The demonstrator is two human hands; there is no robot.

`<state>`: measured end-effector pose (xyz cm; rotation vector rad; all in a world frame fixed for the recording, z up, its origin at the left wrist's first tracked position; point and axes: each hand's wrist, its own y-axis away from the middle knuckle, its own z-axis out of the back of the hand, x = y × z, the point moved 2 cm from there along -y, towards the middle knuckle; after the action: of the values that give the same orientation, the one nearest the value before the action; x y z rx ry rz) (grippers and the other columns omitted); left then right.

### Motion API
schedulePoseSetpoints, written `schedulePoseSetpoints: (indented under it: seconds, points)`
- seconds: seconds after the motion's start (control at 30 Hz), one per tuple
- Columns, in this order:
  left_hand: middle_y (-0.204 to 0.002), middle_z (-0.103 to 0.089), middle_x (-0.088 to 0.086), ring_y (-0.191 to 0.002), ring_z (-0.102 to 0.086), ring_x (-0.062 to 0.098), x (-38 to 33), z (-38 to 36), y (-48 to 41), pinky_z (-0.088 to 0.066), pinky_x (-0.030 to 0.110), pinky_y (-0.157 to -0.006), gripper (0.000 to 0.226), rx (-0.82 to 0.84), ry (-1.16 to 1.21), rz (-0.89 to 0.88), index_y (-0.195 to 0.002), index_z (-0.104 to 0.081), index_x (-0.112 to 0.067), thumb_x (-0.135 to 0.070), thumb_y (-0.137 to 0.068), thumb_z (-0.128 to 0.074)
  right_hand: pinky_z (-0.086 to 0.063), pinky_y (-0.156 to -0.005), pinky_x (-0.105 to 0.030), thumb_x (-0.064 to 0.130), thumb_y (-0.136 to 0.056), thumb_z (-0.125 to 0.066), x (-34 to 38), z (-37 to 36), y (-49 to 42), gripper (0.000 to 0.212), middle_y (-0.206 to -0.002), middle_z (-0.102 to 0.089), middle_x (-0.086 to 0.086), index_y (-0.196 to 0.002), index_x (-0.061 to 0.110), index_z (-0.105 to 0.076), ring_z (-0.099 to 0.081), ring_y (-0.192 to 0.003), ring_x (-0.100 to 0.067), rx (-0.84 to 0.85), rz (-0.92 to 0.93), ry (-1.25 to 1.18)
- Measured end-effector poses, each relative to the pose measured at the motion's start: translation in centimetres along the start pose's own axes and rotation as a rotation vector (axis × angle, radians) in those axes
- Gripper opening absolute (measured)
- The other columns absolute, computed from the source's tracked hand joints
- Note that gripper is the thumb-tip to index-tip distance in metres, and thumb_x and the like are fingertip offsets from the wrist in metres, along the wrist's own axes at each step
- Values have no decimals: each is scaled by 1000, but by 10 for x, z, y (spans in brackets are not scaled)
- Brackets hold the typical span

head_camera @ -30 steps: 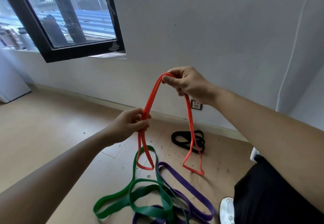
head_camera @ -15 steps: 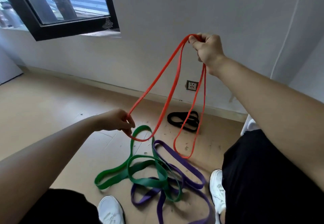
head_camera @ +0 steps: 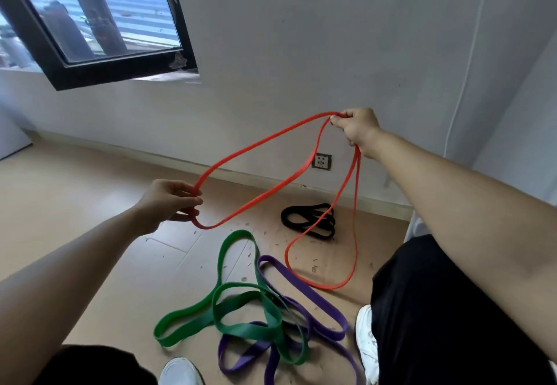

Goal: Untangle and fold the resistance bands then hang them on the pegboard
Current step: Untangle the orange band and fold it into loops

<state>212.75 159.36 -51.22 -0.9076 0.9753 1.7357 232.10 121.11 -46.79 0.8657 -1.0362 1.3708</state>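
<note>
- Head view: a bare room with a tan floor (head_camera: 90, 204) littered with small scraps, a pale grey wall (head_camera: 301, 38) and a black-framed window (head_camera: 120, 68) at upper left.
- A wall outlet (head_camera: 322, 161) sits low on the wall, just above the skirting, and a thin white cable (head_camera: 470, 53) runs up the wall at right.
- The red band (head_camera: 256, 144) is held in the air between both hands, clear of the pile below.
- The left hand (head_camera: 168, 201) is low and to the left, its fingers and thumb curled round one bend of the red band.
- The right hand (head_camera: 357, 128) is higher and further right, fist closed on the band. One loop stretches from it across to the left hand, and a second loop hangs down from it to near the floor.
- The green band (head_camera: 241, 329) and purple band (head_camera: 301, 291) lie on the floor in front of the person, looped through and over each other.
- The black band (head_camera: 286, 219) lies apart from them near the wall, gathered into a flat bundle below the outlet.
- Two white shoes (head_camera: 366, 342) show at the bottom edge, beside dark trousers.
</note>
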Motion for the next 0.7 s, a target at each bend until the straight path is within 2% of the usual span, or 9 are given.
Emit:
schedulePoseSetpoints:
  seconds: [0.07,0.13,0.23,0.33,0.4,0.5,0.6,0.7]
  points:
    - [-94,-74,24,-70,-74,32,1,6,-3,-62,31,-58,17,-137,-16,-16,-98,-72,-1,4,-83,-76,-26,-46,-27,23,-92,-72,-4,2,-3,16,-59,-39,0,-85,11,-64,-32,-50,-16,11,-20,8]
    - [-94,-71,24,-69,-71,30,1,10,-4,-61,29,-55,12,-200,-5,-9,-95,-70,-2,4,-85,-74,-27,-46,-27,22,-92,-72,-6,3,-3,16,-60,-38,-1,-84,11,-64,-32,-50,-17,27,-36,17]
    - [-90,-67,21,-72,-68,27,1,11,-2,-64,30,-62,9,-128,27,19,-96,-71,1,0,-87,-74,-25,-46,-28,18,-93,-71,-8,2,-2,13,-63,-36,-3,-88,9,-64,-30,-50,-17,65,-69,5]
    - [-88,-72,15,-78,-71,24,5,15,-2,-64,31,-67,13,-63,-40,25,-96,-73,-1,-6,-85,-77,-26,-45,-26,16,-94,-70,-6,0,1,11,-62,-36,-2,-92,6,-66,-30,-51,-15,136,-76,23]
    - [-88,-75,13,-83,-71,23,9,16,-4,-60,32,-68,12,-33,-148,24,-95,-74,-4,-6,-84,-79,-26,-44,-25,14,-95,-68,-1,-3,6,11,-60,-34,-1,-96,3,-68,-28,-50,-15,239,-50,36]
    - [-89,-76,16,-81,-68,24,13,13,-4,-54,31,-67,12,23,-345,25,-92,-75,-6,-3,-82,-80,-28,-47,-26,13,-97,-67,15,-8,19,24,-60,-35,0,-107,-9,-67,-30,-49,-12,401,43,42]
    - [-89,-76,15,-77,-65,22,11,5,-3,-49,27,-64,10,61,-475,1,-90,-76,-9,-5,-82,-80,-32,-48,-25,16,-96,-67,39,-16,36,28,-61,-41,0,-109,-9,-69,-36,-49,-10,604,152,56]
    - [-94,-76,8,-87,-69,21,3,-4,-2,-50,22,-68,11,32,-569,-63,-96,-76,-11,-9,-86,-77,-35,-48,-23,17,-95,-68,60,-30,53,24,-66,-50,-4,-105,-5,-72,-41,-52,-9,739,259,156]
